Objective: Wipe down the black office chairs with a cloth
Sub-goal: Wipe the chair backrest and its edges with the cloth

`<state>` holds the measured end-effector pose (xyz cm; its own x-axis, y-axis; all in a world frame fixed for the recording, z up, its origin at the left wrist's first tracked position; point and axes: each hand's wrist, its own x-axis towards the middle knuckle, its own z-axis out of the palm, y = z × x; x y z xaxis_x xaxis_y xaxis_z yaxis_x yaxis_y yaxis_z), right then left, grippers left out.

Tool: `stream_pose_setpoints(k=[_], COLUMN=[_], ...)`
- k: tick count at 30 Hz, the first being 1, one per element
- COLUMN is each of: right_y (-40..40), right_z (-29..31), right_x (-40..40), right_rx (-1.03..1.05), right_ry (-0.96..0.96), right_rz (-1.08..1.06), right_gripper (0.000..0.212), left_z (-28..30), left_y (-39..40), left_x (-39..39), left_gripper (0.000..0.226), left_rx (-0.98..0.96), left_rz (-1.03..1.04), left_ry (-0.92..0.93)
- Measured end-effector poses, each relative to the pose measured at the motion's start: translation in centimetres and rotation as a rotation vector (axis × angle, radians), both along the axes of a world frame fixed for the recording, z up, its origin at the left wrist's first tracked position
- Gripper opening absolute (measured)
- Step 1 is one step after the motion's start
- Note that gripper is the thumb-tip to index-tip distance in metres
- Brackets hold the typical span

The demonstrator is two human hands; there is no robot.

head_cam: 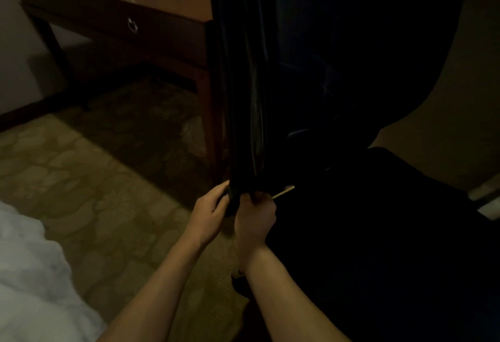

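Both hands meet at the lower edge of the black chair (243, 84), which stands upright beside a dark wooden desk (113, 24). The left hand (209, 213) and right hand (255, 217) curl round what seems a dark cloth (232, 200) pressed there

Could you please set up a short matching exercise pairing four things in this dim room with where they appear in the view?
Things:
1. dark wooden desk with a ring drawer pull
2. white bedding
3. glossy black chair back
4. patterned beige carpet

Places:
A. lower left corner
B. gripped at its lower end by both hands
C. upper left
D. the floor

Pairs: 1-C, 2-A, 3-B, 4-D
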<state>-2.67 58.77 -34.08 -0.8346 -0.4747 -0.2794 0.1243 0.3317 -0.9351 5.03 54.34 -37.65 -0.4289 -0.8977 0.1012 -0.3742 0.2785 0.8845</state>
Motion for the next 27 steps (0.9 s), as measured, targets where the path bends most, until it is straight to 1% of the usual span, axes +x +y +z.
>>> stream_pose_setpoints(k=[5, 7, 9, 11, 14, 16, 17, 20, 23, 25, 27], right_y=[0.3, 0.9, 2.4, 4.1, 5.7, 6.6, 6.9, 7.4, 7.6, 7.5, 7.1], right_z=[1.4, 2.3, 4.2, 7.0, 12.0, 15.7, 17.9, 24.4, 30.2, 33.0, 35.1], right_x=[-0.4, -0.2, -0.1, -0.5, -1.5, -1.6, -1.6, -1.8, -2.5, -2.9, -3.1], right_rx=[-0.110, -0.128, -0.150, -0.209, -0.201, -0.158, -0.153, -0.181, -0.238, -0.236, -0.215], right_ry=[-0.155, -0.243, -0.313, -0.305, -0.168, -0.101, -0.090, -0.094, -0.111, -0.135, -0.150], right_rz=[0.003, 0.042, 0.086, 0.124, 0.182, 0.226, 0.245, 0.276, 0.299, 0.303, 0.299], right_gripper=[0.020, 0.018, 0.015, 0.012, 0.009, 0.003, 0.003, 0.010, 0.007, 0.004, 0.007], left_z=[1.9, 3.6, 6.2, 9.7, 16.0, 20.0, 22.1, 27.9, 33.6, 36.9, 39.6], left_y=[0.9, 1.6, 3.1, 4.4, 5.5, 6.5, 6.9, 7.9, 8.0, 7.8, 7.4], left_x=[-0.7, -0.6, 0.1, 0.6, 1.1, 1.3, 1.3, 0.9, 0.3, -0.2, -0.6], left_gripper=[0.037, 0.034, 0.030, 0.027, 0.023, 0.019, 0.016, 0.019, 0.018, 0.016, 0.013], left_rx=[0.015, 0.066, 0.050, -0.055, -0.140, -0.130, -0.121, -0.028, 0.051, 0.080, 0.080], left_rz=[0.118, 0.132, 0.144, 0.180, 0.292, 0.355, 0.367, 0.359, 0.396, 0.416, 0.442], left_ry=[0.100, 0.065, -0.047, -0.180, -0.240, -0.215, -0.182, -0.021, 0.099, 0.139, 0.133])
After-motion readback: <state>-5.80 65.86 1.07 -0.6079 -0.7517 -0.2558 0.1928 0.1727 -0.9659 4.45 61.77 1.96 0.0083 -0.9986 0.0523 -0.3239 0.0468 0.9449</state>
